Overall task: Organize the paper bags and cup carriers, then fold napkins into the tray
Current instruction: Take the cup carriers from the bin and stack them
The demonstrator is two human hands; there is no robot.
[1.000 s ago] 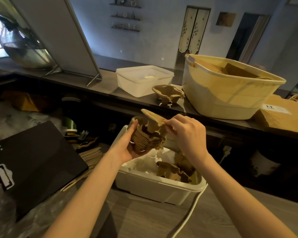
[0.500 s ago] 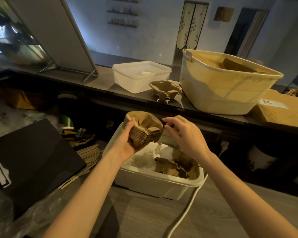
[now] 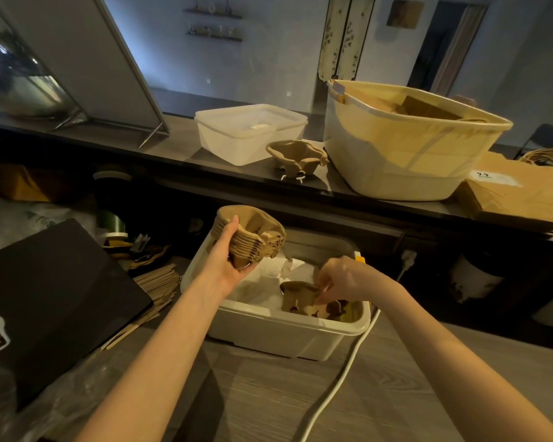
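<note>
My left hand (image 3: 225, 255) grips a nested stack of brown pulp cup carriers (image 3: 253, 236), held above the left side of a white plastic bin (image 3: 288, 333). My right hand (image 3: 342, 279) reaches down into the bin and pinches a loose cup carrier (image 3: 297, 296) lying there. White paper (image 3: 262, 288) lines the bin's bottom. Another cup carrier (image 3: 296, 156) sits on the raised counter. A large cream tub (image 3: 406, 145) on that counter holds brown paper bags (image 3: 425, 108).
A lidded clear container (image 3: 248, 132) stands on the counter beside the carrier. Flat brown paper bags (image 3: 521, 193) lie at the far right. A black board (image 3: 48, 298) and wooden sticks (image 3: 154, 282) lie left of the bin. A white cable (image 3: 336, 387) runs across the wooden tabletop.
My right hand left the stack in my left hand and dropped into the bin onto a loose carrier. The stack stays in my left hand with the added carrier settled on it.
</note>
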